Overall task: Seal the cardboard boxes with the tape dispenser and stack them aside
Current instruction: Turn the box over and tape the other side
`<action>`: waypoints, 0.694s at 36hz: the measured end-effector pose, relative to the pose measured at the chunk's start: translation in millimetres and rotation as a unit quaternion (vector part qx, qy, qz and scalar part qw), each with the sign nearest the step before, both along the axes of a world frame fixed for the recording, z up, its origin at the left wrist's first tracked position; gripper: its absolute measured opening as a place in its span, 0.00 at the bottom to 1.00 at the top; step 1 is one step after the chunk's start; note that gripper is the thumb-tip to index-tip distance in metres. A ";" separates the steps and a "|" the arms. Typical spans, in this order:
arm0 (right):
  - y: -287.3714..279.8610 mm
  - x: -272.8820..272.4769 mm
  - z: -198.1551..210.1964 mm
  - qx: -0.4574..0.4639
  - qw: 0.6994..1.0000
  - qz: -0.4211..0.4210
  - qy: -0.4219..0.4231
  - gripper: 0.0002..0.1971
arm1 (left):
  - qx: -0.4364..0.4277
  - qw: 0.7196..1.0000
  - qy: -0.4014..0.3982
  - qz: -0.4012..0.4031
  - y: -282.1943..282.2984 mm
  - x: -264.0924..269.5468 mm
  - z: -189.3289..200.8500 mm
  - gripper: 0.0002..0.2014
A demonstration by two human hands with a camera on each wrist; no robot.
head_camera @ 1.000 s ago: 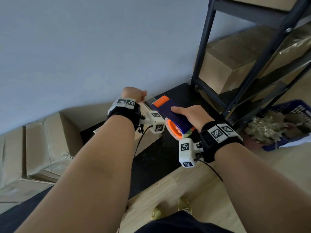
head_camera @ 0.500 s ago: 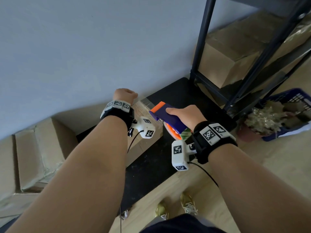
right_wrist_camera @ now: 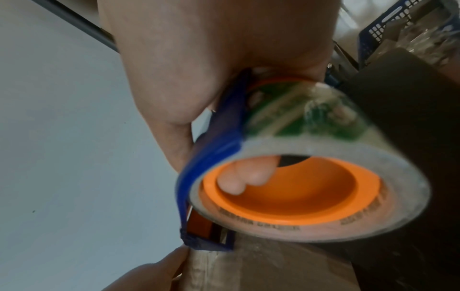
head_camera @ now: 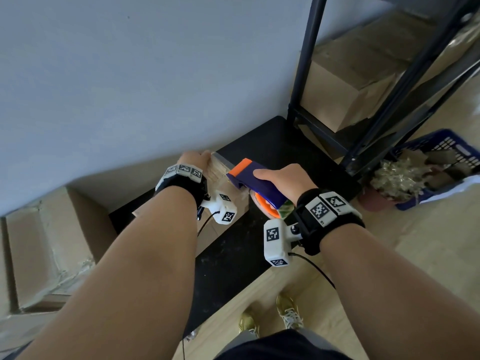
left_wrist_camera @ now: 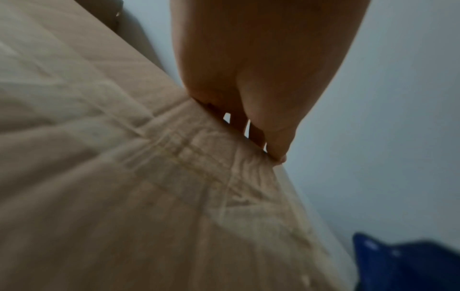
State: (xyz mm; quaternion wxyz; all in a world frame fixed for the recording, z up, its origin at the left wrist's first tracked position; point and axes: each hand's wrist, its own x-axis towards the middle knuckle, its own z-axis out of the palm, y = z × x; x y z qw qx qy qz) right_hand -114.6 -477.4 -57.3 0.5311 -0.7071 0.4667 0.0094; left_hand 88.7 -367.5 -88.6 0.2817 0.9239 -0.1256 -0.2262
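The tape dispenser (head_camera: pixel 255 181) has a dark blue body with an orange tip, and its tape roll (right_wrist_camera: pixel 311 177) is clear over a bright orange core, with green print showing through. The cardboard box (left_wrist_camera: pixel 124 196) is plain tan, crossed by glossy clear tape. The worktop (head_camera: pixel 272 141) is black. Both wristbands are black, carrying white blocks with black square-patterned markers. The basket (head_camera: pixel 446 149) at right is blue, the wall pale grey-blue, the floor light wood.
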 end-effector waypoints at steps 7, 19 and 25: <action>1.1 0.4 -3.4 -0.023 1.000 0.004 0.008 0.20 | 0.053 0.997 -0.045 -0.016 -4.8 -10.5 -2.1 0.19; 4.0 1.5 -8.2 -0.048 0.999 0.002 0.013 0.26 | -0.009 0.971 -0.206 -0.117 5.4 -29.3 -6.6 0.15; 4.3 1.3 -6.1 -0.053 0.999 0.009 0.002 0.26 | 0.104 0.933 -0.275 -0.205 14.3 -45.2 -6.8 0.20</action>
